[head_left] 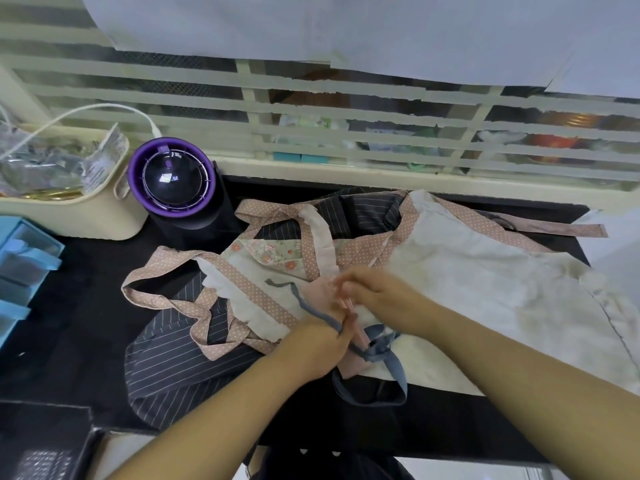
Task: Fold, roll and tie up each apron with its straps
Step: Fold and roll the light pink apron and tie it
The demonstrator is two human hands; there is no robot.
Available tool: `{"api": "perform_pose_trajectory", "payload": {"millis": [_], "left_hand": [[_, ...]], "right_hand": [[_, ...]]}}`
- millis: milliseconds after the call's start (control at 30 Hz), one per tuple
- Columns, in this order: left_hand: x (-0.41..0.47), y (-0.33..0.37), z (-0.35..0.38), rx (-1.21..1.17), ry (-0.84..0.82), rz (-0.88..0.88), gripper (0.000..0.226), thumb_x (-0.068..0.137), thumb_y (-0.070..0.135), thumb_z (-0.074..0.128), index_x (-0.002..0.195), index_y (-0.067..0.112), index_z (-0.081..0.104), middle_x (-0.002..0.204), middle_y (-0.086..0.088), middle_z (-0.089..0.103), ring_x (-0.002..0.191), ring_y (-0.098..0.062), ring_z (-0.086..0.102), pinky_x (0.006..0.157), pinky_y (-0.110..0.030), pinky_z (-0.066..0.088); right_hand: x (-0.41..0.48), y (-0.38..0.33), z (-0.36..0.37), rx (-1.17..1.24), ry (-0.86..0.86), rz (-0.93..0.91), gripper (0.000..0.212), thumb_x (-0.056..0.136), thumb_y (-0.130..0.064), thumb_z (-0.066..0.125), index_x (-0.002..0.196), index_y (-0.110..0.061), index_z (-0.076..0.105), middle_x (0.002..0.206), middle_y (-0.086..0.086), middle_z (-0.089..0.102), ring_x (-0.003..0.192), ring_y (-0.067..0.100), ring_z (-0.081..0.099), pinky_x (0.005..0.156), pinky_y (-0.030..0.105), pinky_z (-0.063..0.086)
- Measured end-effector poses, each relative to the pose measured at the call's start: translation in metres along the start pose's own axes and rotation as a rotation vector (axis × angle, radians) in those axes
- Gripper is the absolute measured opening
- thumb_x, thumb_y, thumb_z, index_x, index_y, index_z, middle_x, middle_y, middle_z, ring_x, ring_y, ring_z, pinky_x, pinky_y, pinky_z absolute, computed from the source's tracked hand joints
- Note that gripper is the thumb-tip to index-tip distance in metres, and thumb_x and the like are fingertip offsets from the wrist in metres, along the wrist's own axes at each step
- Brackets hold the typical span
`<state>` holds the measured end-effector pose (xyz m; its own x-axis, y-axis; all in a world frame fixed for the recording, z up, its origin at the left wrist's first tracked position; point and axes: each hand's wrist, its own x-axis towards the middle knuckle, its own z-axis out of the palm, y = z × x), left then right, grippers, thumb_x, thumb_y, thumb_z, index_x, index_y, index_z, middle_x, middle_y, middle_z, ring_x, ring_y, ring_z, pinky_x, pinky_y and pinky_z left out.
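left hand (320, 342) grip clamped on blue strap (379, 355) | right hand (375, 296) grip pinching pink fabric (320, 287), near-centre | probably untangling straps first

Two aprons are lying on the black worktop (69, 306): one cream apron with pink dotted straps (467, 271) and one dark pinstriped apron (173, 365). One blue-grey strap (384, 355) is showing. Two hands are meeting mid-frame: left hand (322, 344), right hand (377, 292). One purple-rimmed black appliance (173, 181), one cream basket (86, 216) and one blue drawer unit (24, 258) are sitting at left.
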<state>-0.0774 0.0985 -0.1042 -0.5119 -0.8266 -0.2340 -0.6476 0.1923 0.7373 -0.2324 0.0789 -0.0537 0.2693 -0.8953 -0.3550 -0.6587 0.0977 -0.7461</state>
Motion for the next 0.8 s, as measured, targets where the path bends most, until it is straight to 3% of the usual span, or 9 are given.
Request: {"api": "perform_pose_trajectory", "payload": {"millis": [67,133,167,267,400,467,567,667,800], "left_hand": [[-0.009,-0.001,0.0,0.239,0.043,0.238,0.055,0.102,0.025,0.016,0.114,0.011,0.067,0.108,-0.003,0.066,0.088,-0.015,0.063,0.082,-0.02,0.045],[-0.013,0.001,-0.001,0.245,0.08,0.19,0.038,0.104,0.017,0.03,0.103,0.012,0.068,0.118,0.005,0.056,0.095,-0.003,0.056,0.096,0.005,0.018],[-0.013,-0.003,0.004,0.188,0.052,0.213,0.032,0.104,0.017,0.032,0.108,0.008,0.062,0.129,0.005,0.046,0.102,-0.002,0.052,0.096,0.008,0.011],[-0.017,-0.015,0.017,0.044,-0.023,0.204,0.034,0.103,0.026,0.034,0.121,0.006,0.055,0.138,0.015,0.024,0.112,-0.003,0.048,0.099,0.001,0.024],[-0.016,-0.015,0.017,0.215,-0.1,0.12,0.04,0.104,0.034,0.026,0.127,0.016,0.053,0.155,0.003,0.008,0.124,-0.017,0.045,0.104,-0.017,0.03],[-0.018,-0.013,0.02,0.365,-0.049,0.133,0.043,0.104,0.037,0.019,0.124,0.022,0.053,0.153,-0.003,0.014,0.112,-0.019,0.055,0.094,-0.026,0.042],[-0.023,-0.019,0.023,0.333,0.093,0.234,0.046,0.103,0.042,0.013,0.1,0.03,0.058,0.136,-0.003,0.033,0.072,-0.012,0.064,0.06,-0.02,0.046],[-0.024,-0.03,0.033,0.183,0.047,0.249,0.042,0.101,0.051,0.017,0.105,0.028,0.052,0.145,0.003,0.019,0.102,-0.018,0.061,0.088,-0.03,0.05],[-0.023,-0.033,0.041,0.111,0.057,0.232,0.034,0.099,0.05,0.025,0.104,0.026,0.05,0.141,0.006,0.018,0.12,-0.02,0.052,0.103,-0.035,0.044]], "right_hand": [[0.011,0.004,0.013,-0.04,-0.111,0.042,0.025,0.101,-0.02,0.041,0.099,-0.004,0.06,0.098,0.009,0.063,0.091,0.024,0.058,0.087,0.039,0.045],[0.017,0.01,0.014,-0.021,-0.077,0.098,0.029,0.101,-0.021,0.04,0.092,0.0,0.057,0.087,0.011,0.06,0.081,0.026,0.054,0.085,0.045,0.045],[0.019,0.014,0.013,-0.018,-0.061,0.123,0.029,0.1,-0.021,0.041,0.091,0.001,0.057,0.086,0.013,0.059,0.08,0.028,0.054,0.085,0.047,0.045],[0.021,0.018,0.013,-0.037,-0.062,0.157,0.028,0.099,-0.023,0.044,0.091,0.0,0.059,0.09,0.015,0.064,0.089,0.032,0.06,0.084,0.046,0.047],[0.024,0.018,0.016,0.14,-0.118,0.27,0.021,0.096,-0.02,0.047,0.084,-0.007,0.06,0.087,0.01,0.061,0.078,0.02,0.055,0.079,0.034,0.046],[0.022,0.018,0.016,0.343,-0.159,0.345,0.02,0.094,-0.018,0.051,0.082,-0.009,0.064,0.083,0.004,0.064,0.076,0.014,0.055,0.076,0.028,0.044],[0.018,0.021,0.018,0.634,-0.141,0.427,0.01,0.091,-0.013,0.059,0.084,-0.013,0.067,0.078,0.001,0.066,0.079,0.013,0.059,0.08,0.029,0.046],[0.016,0.027,0.022,0.95,-0.018,0.542,0.009,0.089,-0.01,0.06,0.09,-0.016,0.067,0.088,0.001,0.066,0.09,0.017,0.054,0.089,0.033,0.042],[0.012,0.026,0.014,1.262,0.145,0.5,0.01,0.088,-0.009,0.058,0.09,-0.015,0.066,0.09,-0.003,0.068,0.083,0.015,0.054,0.076,0.027,0.042]]}}
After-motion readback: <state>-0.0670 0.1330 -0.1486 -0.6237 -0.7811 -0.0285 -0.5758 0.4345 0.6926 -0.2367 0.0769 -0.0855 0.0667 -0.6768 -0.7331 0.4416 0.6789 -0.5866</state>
